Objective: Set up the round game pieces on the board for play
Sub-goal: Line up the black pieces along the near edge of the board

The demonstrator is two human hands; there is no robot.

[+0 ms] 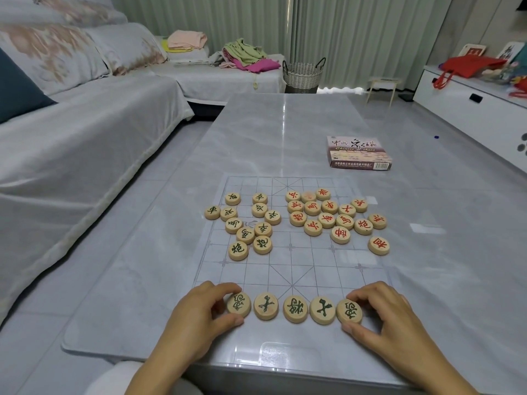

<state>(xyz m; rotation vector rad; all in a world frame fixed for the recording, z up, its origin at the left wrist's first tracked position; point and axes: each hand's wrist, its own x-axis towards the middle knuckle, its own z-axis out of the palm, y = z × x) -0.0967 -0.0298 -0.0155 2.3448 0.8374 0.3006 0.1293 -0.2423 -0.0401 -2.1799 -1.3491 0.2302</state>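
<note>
Head view: the largest item is a sofa [85, 132] under a pale cover, running along the left side. Right of it stands a low grey marble-pattern table [271, 132], which fills the centre of the scene. On the near half of the table lies the board [299, 260], a clear sheet printed with a faint grid.

We note two loose clusters of round wooden pieces on the far half of the board. The red-marked cluster [328, 215] sits to the right, and a few of its pieces lie at or past the board's right edge. The green-marked cluster [245, 223] sits to the left, and one of its pieces lies just off the left edge.

A game box [358, 152] lies flat on the table, beyond the board to the far right.

Along the board's near edge we record a row of five green-marked pieces [295, 308], face up, side by side and close together.

The left hand [196, 317] pinches the left end piece [238, 304] of that row between thumb and forefinger. The right hand [387, 315] pinches the right end piece [349, 310] the same way. Both pieces rest on the board. The three pieces between them are touched by neither hand.
</note>
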